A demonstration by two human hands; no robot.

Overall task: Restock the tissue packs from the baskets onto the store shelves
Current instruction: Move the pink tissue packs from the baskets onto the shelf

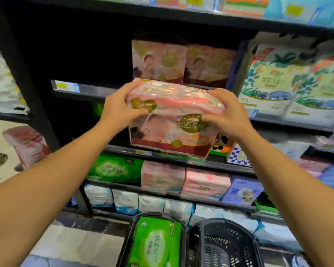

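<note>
In front of the shelf [89, 91], my left hand [120, 108] and right hand [226, 116] curl around a soft, crinkly plastic-wrapped pink tissue pack [174, 116], gripping both ends.

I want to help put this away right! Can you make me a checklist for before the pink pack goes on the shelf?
1. Both hands hold on: the left hand and right hand grip the pink tissue pack at its ends. Ok.
2. Matching packs: two same pink packs stand on the shelf behind. Ok.
3. Free space: a dark gap lies left of them. Ok.
4. Pack resting on the shelf: it is in front, in the air. Not ok.
5. How deep the gap goes: cannot tell.
6. More to stock: a green tissue pack waits in the left basket. Ok.
</note>
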